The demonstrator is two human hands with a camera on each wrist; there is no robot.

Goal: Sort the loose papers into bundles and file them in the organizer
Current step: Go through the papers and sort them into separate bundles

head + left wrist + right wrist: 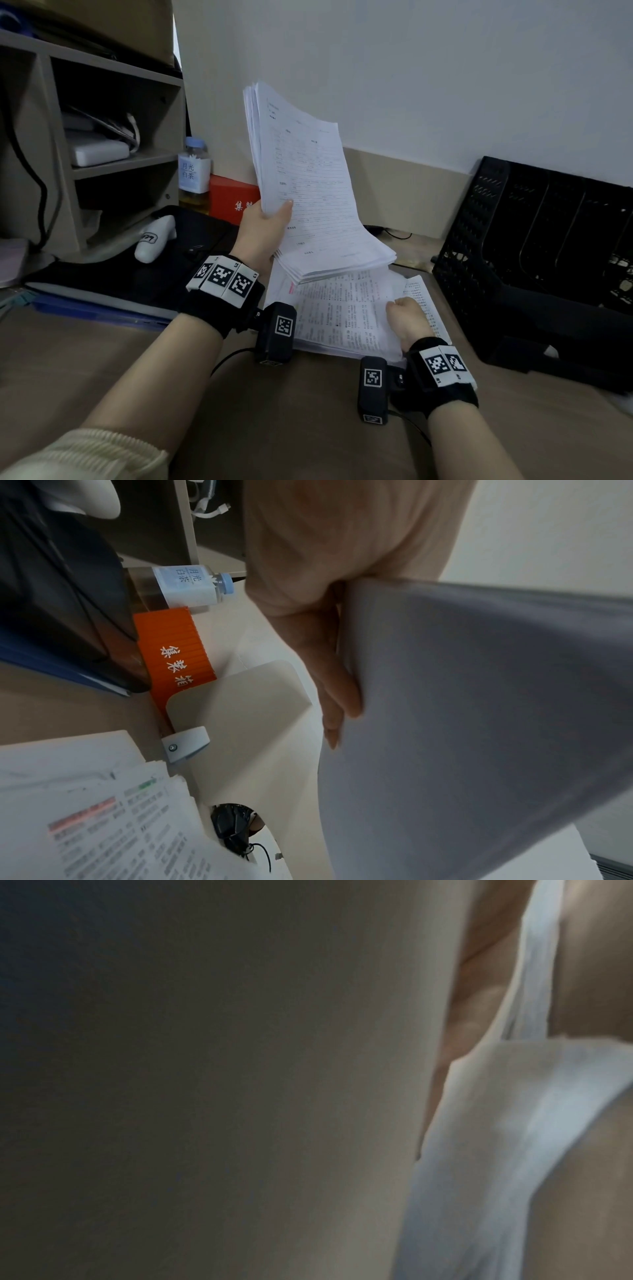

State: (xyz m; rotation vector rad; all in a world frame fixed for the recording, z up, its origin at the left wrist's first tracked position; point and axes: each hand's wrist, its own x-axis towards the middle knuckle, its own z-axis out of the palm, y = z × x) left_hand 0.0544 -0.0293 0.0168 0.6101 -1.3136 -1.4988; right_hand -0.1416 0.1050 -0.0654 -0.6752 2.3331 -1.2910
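My left hand [267, 222] grips a thick bundle of white form sheets [308, 185] and holds it tilted up above the desk, thumb on the front. In the left wrist view its fingers [337, 685] lie along the back of that bundle [479, 710]. Printed papers [342, 315] lie loose on the desk below. My right hand [407, 317] rests on their right side with fingers curled under a sheet edge. The right wrist view is blurred and shows only white paper [514, 1123] close up. A black mesh organizer [534, 236] with several slots stands at the right.
A beige shelf unit [102, 144] stands at the left, with a tea bottle [194, 171] and a red box [233, 200] beside it. A black pad [144, 270] and a blue folder [96, 310] lie at the left. A wall runs behind the desk.
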